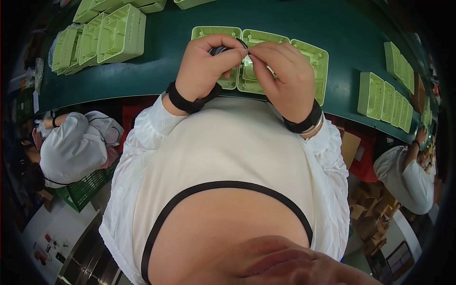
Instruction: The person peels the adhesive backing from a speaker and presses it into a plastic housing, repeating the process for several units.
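Note:
My left hand (198,69) is closed around a small dark, striped piece, perhaps a roll or bundle of black strip (219,50); its exact kind cannot be made out. A thin black end of it reaches between the fingertips of both hands. My right hand (293,78) pinches at that end, thumb against forefinger. Directly beneath the hands, three light green plastic housings lie side by side, open side up: a left one (216,31), a middle one (265,36) and a right one (320,71). My fingers partly cover their ribbed insides.
The housings rest on a dark green tabletop (166,61). More green housings stand in rows at the far left (122,35) and at the right (373,95). One person (76,147) sits at the left beside a green crate (88,187), another (403,175) at the right near cardboard pieces (373,209).

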The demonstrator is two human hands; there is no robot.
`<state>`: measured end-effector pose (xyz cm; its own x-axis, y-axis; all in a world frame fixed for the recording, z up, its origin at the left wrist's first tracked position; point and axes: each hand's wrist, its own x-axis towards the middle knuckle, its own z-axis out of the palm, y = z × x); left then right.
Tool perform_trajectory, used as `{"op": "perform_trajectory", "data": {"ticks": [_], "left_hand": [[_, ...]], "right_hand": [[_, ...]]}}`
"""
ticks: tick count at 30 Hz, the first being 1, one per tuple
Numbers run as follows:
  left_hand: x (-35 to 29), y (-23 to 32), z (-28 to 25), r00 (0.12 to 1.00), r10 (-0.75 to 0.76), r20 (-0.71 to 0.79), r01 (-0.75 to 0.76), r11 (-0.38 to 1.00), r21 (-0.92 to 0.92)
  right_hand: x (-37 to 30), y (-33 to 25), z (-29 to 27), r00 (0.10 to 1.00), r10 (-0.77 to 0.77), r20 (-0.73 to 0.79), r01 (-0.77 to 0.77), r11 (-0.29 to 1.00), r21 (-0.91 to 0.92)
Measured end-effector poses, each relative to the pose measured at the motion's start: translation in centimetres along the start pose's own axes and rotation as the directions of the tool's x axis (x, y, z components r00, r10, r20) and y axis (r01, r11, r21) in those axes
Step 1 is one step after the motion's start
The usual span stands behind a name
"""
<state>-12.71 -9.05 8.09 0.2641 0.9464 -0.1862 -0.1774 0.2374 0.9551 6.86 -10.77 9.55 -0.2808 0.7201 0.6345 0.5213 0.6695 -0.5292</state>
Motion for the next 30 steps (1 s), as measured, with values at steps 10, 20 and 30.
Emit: {"op": "perform_trajectory", "data": {"ticks": [10,20,30], "left_hand": [[-0.8,1.0,1.3,0.896,0.443,0.021,-0.397,0.780,0.483],[-1.7,1.4,2.5,0.838,0.499,0.222,-0.527,0.629,0.572],[-0.5,1.1,1.6,0.892,-0.126,0.434,0.075,0.988,0.133]], "right_hand": [[-0.4,-0.7,-0.1,0.997,0.070,0.030,-0.071,0.997,0.019],[-2.2,-1.4,-1.7,0.915,0.377,0.144,-0.400,0.895,0.197],[-16.5,1.9,-17.3,0.534,0.846,-0.006,-0.832,0.524,-0.180]]}}
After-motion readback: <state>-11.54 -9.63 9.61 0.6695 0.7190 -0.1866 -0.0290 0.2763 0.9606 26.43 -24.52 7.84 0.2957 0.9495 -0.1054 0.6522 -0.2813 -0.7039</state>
